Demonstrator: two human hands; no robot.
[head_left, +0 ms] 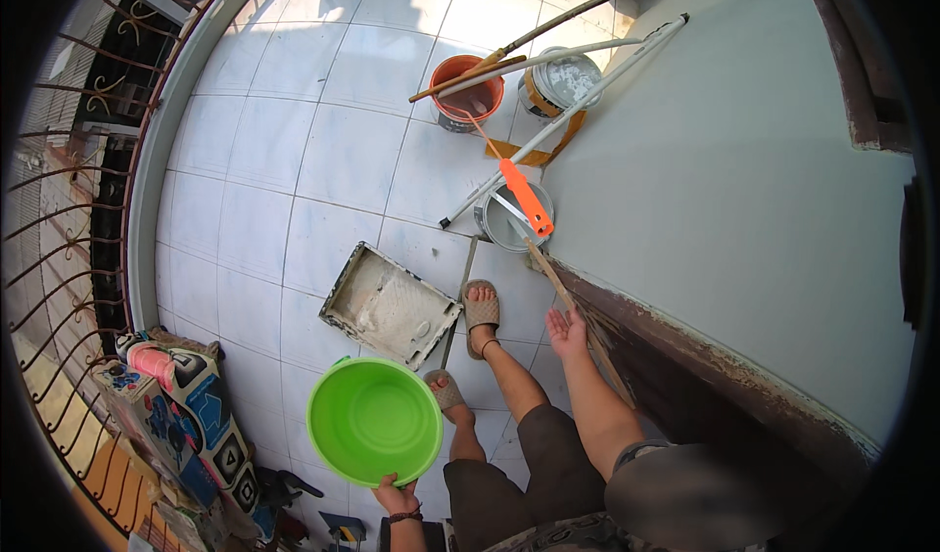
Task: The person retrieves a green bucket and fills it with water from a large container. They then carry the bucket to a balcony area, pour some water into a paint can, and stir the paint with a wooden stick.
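Observation:
With my left hand (397, 496) I grip the near rim of a bright green plastic basin (377, 420), fingers over its edge; the basin's inside shows bare. My right hand (566, 332) is open, palm up, fingers spread and holding nothing. It is beside a thin wooden stick (553, 278) that leans along the wall's brown base. Ahead of my feet lies a paint tray (392, 302) caked with whitish paint. A roller with an orange handle (527, 197) lies across a grey paint bucket (516, 229), its thin rod reaching toward an orange bucket (452, 121).
A white pole (587, 102) leans on the grey wall (744, 190) above the buckets. A lidded paint pail (568, 77) stands at the back. Patterned boxes (211, 415) line the left near a curved metal railing (73, 170). White tiles (255, 146) cover the floor.

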